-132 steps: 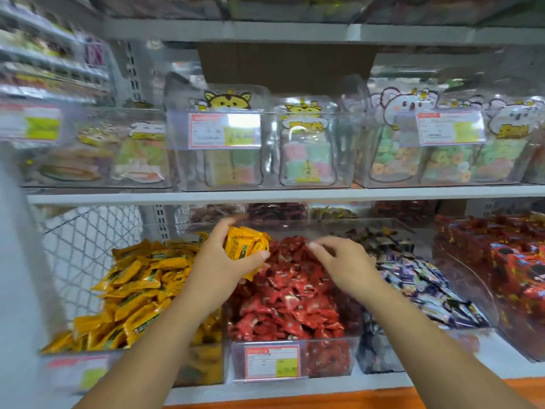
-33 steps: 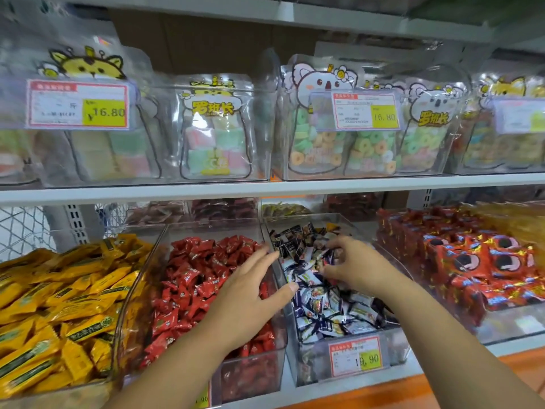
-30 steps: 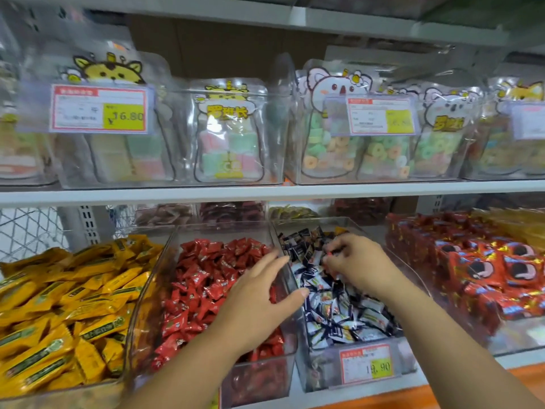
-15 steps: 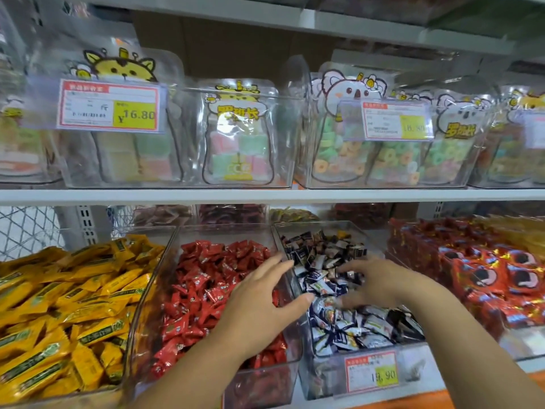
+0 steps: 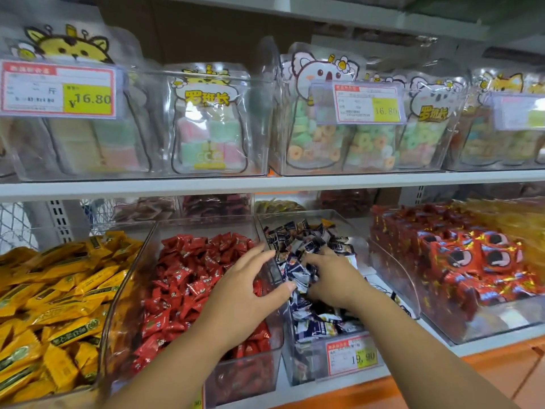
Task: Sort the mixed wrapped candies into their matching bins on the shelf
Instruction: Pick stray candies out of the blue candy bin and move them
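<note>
3 bins (image 5: pixel 134 270): yellow candies (image 5: pixel 59 305); red candies (image 5: pixel 182 278); R hand (image 5: pixel 333 278) grips navy candies (image 5: pixel 298 240).

Three candy bins (image 5: pixel 129 278) stand abreast beneath a shelf (image 5: pixel 265 184) of bags (image 5: pixel 206 122).

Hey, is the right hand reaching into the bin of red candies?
No, the right hand is digging among the dark blue and white candies, beside the red candies.

yellow candies (image 5: pixel 59 305): yellow wrappers, green-and-gold print.
red candies (image 5: pixel 182 278): red wrappers, small white marks.
navy-and-white candies (image 5: pixel 306 249): dark blue with white patches (a few orange).
red packs (image 5: pixel 472 261): black-and-white round motif, gold flecks.
price tag (image 5: pixel 59 90): red border, yellow panel.
</note>
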### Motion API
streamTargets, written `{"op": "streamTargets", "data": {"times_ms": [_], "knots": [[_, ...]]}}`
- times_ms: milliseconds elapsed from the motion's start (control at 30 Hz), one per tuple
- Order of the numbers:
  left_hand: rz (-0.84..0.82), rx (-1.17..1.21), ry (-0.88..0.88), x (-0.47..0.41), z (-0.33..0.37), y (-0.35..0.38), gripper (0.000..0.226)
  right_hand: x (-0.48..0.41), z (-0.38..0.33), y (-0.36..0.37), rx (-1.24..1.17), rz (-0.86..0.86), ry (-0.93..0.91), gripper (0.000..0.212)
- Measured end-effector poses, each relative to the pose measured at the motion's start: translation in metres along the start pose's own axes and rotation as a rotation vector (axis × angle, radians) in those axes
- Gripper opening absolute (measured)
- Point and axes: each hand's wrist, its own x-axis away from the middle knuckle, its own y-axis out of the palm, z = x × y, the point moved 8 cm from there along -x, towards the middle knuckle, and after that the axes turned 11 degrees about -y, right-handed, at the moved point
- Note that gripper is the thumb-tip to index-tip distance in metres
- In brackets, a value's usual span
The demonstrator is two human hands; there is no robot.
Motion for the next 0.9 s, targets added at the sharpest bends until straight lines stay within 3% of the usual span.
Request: {"op": "streamTargets", "data": {"times_ms": [133, 267, 367, 433, 500, 567, 633, 767, 900], "knots": [[0.004, -0.018, -0.008, -0.002, -0.002, -0.001, 0.069, 0.000, -0.007, -0.016, -0.271, 0.156, -0.098, 0.043], [0.000, -0.075, -0.011, -0.003, -0.002, 0.000, 0.072, 0.018, -0.023, -0.036, -0.508, -0.060, -0.176, 0.057], [-0.024, -0.085, -0.012, -0.004, -0.001, 0.003, 0.073, 0.024, -0.001, -0.075, -0.415, 0.083, -0.093, 0.025], [-0.030, -0.085, -0.014, -0.005, -0.001, 0.004, 0.072, 0.025, 0.025, -0.074, -0.247, 0.057, 0.041, 0.033], [-0.033, -0.078, -0.011, -0.004, -0.001, 0.004, 0.072, 0.025, 0.043, -0.049, -0.124, -0.075, 0.145, 0.052], [-0.039, -0.067, -0.012, -0.004, -0.001, 0.004, 0.072, 0.023, 0.048, -0.021, -0.142, -0.142, 0.191, 0.077], [-0.040, -0.068, -0.018, -0.002, -0.001, 0.004, 0.071, 0.016, 0.050, -0.009, -0.161, -0.107, 0.199, 0.089], [-0.035, -0.062, -0.011, -0.001, 0.001, 0.003, 0.069, 0.012, 0.051, -0.010, -0.225, 0.002, 0.165, 0.082], [-0.037, -0.057, -0.022, 0.000, 0.001, 0.004, 0.067, 0.011, 0.047, 0.004, -0.210, -0.133, 0.156, 0.088]]}}
